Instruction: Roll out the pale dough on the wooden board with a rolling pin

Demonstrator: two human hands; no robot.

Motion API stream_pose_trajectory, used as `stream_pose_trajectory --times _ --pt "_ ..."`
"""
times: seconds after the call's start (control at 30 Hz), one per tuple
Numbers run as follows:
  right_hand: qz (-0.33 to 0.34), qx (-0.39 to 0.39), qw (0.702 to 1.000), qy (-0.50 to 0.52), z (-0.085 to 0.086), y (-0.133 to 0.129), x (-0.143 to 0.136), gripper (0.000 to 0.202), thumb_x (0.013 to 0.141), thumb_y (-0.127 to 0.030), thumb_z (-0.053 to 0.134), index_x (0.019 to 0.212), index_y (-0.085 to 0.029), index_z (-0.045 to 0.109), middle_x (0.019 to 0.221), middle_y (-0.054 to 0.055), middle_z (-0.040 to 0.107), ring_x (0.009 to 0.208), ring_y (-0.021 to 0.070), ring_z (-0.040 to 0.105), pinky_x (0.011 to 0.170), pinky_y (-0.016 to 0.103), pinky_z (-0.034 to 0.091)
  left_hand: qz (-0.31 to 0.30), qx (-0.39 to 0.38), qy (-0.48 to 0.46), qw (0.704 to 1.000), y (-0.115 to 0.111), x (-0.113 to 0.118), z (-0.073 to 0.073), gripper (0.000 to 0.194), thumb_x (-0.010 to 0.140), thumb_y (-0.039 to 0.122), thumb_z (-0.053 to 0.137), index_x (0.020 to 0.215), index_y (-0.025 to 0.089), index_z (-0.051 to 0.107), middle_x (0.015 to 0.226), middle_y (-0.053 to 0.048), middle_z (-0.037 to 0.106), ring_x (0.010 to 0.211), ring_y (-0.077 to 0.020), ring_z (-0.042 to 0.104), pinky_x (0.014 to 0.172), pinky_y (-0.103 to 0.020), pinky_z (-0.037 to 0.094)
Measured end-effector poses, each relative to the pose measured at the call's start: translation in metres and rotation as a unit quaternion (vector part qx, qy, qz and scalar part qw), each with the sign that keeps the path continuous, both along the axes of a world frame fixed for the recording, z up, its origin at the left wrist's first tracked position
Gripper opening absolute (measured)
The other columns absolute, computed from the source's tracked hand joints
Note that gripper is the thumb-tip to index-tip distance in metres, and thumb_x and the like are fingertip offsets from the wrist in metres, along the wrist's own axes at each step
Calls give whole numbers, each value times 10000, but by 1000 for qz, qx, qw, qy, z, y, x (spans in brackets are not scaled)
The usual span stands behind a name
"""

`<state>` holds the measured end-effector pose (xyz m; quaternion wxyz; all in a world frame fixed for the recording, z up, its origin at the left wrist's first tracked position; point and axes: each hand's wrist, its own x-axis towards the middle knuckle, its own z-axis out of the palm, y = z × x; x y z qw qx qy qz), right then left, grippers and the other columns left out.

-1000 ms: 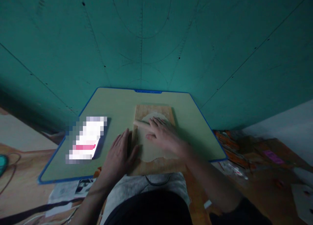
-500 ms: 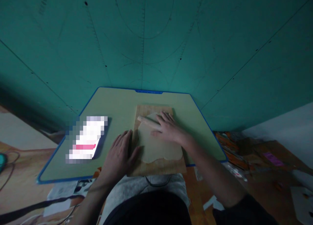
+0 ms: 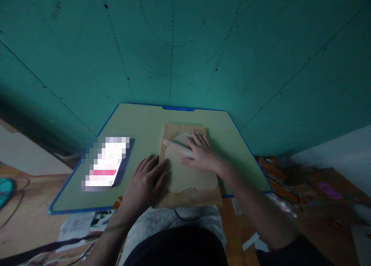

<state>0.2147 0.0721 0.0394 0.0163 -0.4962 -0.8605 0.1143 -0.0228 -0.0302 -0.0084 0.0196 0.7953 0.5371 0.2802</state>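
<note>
A wooden board (image 3: 185,198) lies on the table, with a flat, uneven sheet of pale dough (image 3: 188,177) spread over it. Across the upper part of the dough rests a light rolling pin (image 3: 176,146), slanted down to the right. My right hand (image 3: 201,152) lies over the pin's right end, fingers stretched out and apart, hiding that end. At the board's left edge is my left hand (image 3: 149,179), its fingers spread and the fingertips by the dough's left edge; it grips nothing visible.
The pale green table (image 3: 142,123) has a blue rim. A phone with a bright, blurred screen (image 3: 107,163) stands at the left. A green wall (image 3: 185,49) rises behind the table. Flattened cardboard (image 3: 272,173) lies at the right, and cables (image 3: 84,250) at the lower left.
The fingers of my left hand have shifted slightly right, over the board's edge. My right hand stays on the rolling pin, almost unmoved. The whole view has shifted a little.
</note>
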Motion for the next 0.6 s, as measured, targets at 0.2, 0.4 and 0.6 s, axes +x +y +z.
stream_pose_trajectory --times 0.2,0.4,0.6 --pt "24 24 999 15 -2 -9 -2 858 926 -673 572 1593 -164 390 1680 198 293 1561 408 207 1246 597 187 -2 -2 -2 1000 0 0 0 413 1039 325 442 1380 228 654 1339 -168 655 1325 -377 558 1056 -627 516" --pt "-20 -24 999 -9 3 14 1 889 960 -702 475 1609 -109 339 1693 243 209 1573 430 113 1245 631 125 -12 -10 -19 1000 -2 -3 4 388 1040 310 446 1336 242 687 1339 -166 644 1286 -346 588 1023 -590 555" --pt "60 33 997 31 4 -38 -5 881 912 -665 605 1593 -152 384 1672 212 299 1557 412 217 1246 610 213 -22 -32 -76 996 -9 -1 15 346 1026 288 457 1185 202 751 1341 -169 647 1210 -302 644 982 -508 590"
